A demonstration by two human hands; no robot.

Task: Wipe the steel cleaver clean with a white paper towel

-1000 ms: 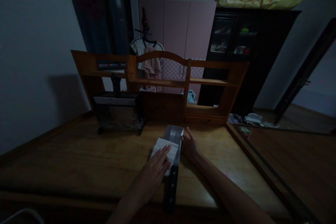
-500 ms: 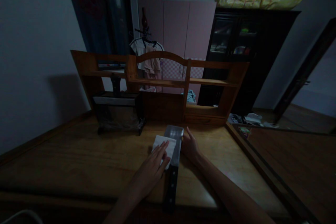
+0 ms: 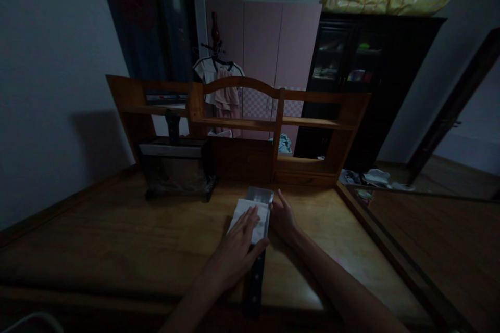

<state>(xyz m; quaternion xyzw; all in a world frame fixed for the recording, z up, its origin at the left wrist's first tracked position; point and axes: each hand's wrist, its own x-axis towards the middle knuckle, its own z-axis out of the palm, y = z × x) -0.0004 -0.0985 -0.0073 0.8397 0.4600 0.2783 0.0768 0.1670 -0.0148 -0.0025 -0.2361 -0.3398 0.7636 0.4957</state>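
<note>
A cleaver (image 3: 261, 194) with a wide metal blade lies lengthwise in front of me, its black riveted handle (image 3: 254, 286) toward the near edge. Over much of the blade is a folded white tissue (image 3: 241, 211). My left hand (image 3: 239, 242) lies flat on that tissue, fingers stretched forward, thumb apart near the base of the blade. On the blade's right side is my right hand (image 3: 284, 218), its thumb pointing up. The right fingers curl in at the blade's edge, and their tips are mostly hidden.
A dark knife block (image 3: 175, 166) with a black-handled knife (image 3: 172, 126) stands at the back left of the wooden table (image 3: 117, 234). Behind it runs a low wooden shelf (image 3: 242, 124). A raised wooden rim (image 3: 375, 239) borders the right side. The room is dim.
My left hand and the tissue have shifted right across the blade, covering more of it. The right hand and the cleaver stay nearly where they were.
</note>
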